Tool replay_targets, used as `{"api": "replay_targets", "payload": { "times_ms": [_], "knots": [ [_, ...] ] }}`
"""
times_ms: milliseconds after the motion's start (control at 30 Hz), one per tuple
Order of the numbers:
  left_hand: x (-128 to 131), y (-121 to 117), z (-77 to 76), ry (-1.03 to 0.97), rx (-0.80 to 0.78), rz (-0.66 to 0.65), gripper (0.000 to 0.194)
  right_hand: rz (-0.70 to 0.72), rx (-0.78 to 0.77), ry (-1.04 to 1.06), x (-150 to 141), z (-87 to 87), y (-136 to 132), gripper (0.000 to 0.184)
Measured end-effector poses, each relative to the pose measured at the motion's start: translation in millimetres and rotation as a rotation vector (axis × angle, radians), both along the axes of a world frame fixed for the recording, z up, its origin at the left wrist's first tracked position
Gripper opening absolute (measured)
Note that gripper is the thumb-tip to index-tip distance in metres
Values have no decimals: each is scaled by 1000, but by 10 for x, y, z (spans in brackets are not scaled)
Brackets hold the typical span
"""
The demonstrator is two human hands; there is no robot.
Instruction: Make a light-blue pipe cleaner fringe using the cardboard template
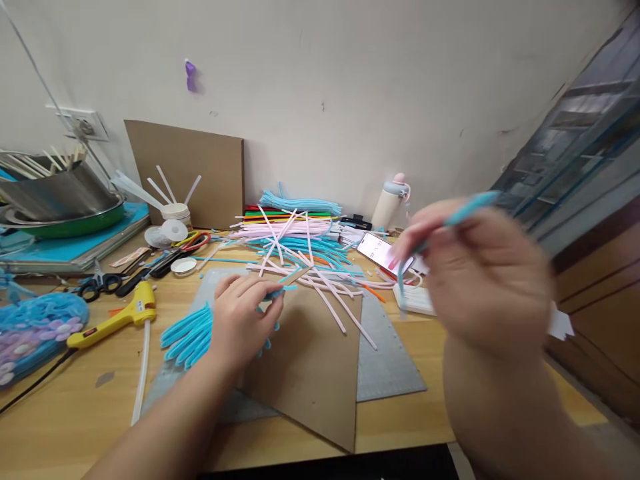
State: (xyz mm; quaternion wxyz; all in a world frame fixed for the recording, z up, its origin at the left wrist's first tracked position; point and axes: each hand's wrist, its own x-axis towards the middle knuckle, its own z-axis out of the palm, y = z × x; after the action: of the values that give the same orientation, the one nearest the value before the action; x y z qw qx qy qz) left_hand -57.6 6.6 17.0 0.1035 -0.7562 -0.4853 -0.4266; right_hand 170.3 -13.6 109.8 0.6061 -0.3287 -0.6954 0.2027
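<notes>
My left hand is closed around blue pipe cleaners. A row of folded blue pipe cleaners sticks out to its left, and short blue ends show by the fingertips. The palm side is hidden. Raised at the right, my right hand is blurred by motion and pinches a single bent blue pipe cleaner, whose thin end hangs below the fingers. Under my left hand lies a brown cardboard sheet on a grey cutting mat.
Loose pink pipe cleaners cross the board's far edge, with a stack of blue ones behind. A yellow glue gun, scissors and blue flower piece lie left. A phone and bottle stand farther back.
</notes>
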Motion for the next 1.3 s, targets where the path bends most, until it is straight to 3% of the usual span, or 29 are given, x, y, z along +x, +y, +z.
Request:
{"api": "replay_targets", "payload": {
  "times_ms": [67, 133, 233, 333, 400, 600, 967, 1300],
  "knots": [
    [7, -20, -3, -22, 38, 31, 7, 165, -264, -111, -257, -227, 0, 20],
    [18, -31, -12, -31, 52, 46, 6, 164, -400, -148, -494, -513, 77, 24],
    [40, -32, -31, -29, 36, 41, 7, 164, -458, -43, -723, -871, 200, 15],
    [61, -27, -51, -35, -3, 33, 7, 306, -548, 123, -785, -1037, 251, 18],
    [73, -24, -65, -47, -16, 38, 7, 384, -606, 189, -772, -1073, 262, 21],
    [91, -18, -103, -23, -33, 36, 8, 409, -690, 278, -724, -1115, 292, 14],
    [123, -23, -127, 20, -61, 9, 6, 359, -635, 375, -747, -1198, 310, 17],
    [117, -16, -142, 10, -59, 12, 5, 345, -590, 343, -742, -1236, 333, 15]
  ]
}}
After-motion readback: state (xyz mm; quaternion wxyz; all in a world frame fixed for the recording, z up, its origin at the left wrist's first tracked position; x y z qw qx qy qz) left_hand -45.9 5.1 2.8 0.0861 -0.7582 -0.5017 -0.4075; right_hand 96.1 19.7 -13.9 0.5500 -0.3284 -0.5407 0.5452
